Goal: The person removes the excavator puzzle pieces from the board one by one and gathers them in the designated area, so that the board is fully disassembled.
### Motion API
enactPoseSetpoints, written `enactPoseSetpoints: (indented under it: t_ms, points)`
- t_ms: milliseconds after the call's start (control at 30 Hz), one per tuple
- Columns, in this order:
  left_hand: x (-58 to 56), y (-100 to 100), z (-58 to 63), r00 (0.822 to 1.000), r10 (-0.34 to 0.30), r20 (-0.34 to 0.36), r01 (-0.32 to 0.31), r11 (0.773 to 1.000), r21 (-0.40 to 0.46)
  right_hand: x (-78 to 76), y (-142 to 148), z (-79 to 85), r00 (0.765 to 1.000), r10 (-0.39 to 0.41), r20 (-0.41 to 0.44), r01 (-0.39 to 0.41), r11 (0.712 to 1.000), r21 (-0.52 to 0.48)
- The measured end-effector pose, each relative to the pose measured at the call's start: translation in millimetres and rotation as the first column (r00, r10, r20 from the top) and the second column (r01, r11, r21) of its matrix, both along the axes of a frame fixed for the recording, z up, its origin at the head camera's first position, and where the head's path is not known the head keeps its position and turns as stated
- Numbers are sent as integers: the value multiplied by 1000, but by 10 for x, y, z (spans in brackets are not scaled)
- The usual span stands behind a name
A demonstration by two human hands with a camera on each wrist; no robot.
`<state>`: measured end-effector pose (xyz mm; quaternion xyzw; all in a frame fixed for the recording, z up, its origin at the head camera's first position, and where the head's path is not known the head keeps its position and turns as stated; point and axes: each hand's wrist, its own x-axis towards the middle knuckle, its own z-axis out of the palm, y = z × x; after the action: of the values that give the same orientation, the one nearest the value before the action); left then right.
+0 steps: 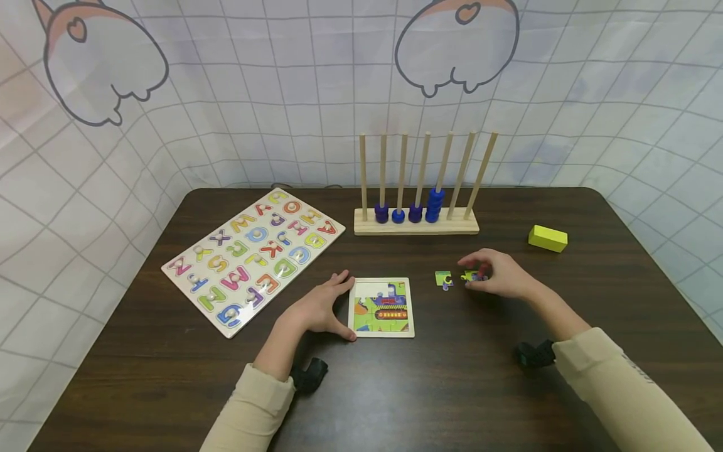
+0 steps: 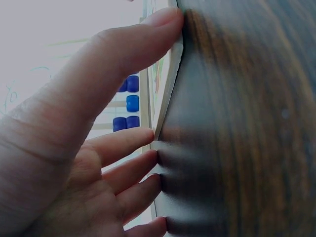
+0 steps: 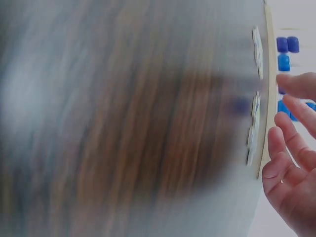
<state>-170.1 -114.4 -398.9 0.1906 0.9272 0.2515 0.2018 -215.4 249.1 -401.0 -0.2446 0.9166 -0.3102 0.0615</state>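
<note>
A square jigsaw puzzle board (image 1: 384, 334) with a digger-like vehicle picture lies in front of me, part of its top row showing bare white. My left hand (image 1: 319, 307) spreads along its left side, thumb at the near corner and index finger at the far corner. In the left wrist view the thumb (image 2: 113, 59) touches the board's edge while the other fingertips rest on the table. To the board's right lie loose puzzle pieces (image 1: 443, 279). My right hand (image 1: 499, 274) hovers around a second group of pieces (image 1: 470, 276), partly hidden by its fingers, which stand apart and grip nothing.
At the back stands a wooden peg rack (image 1: 416, 230) with blue and purple beads on some rods. A letter puzzle board (image 1: 254, 257) lies to the left. A yellow block (image 1: 548, 238) sits at the right. Dark wrist devices hang under both wrists.
</note>
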Motion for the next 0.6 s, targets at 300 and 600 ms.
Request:
enactPoseSetpoints:
  t_ms: [300,600]
  points:
    - [-10,-8,-7,1000,-10,-9,10,1000,-4,-18,-270,16,1000,27,7,-27,999,-30]
    - [-12,-5,-6,1000,-10,-3,10,1000,-5,-44,-541,1,996,93,-1,-92,994,-53]
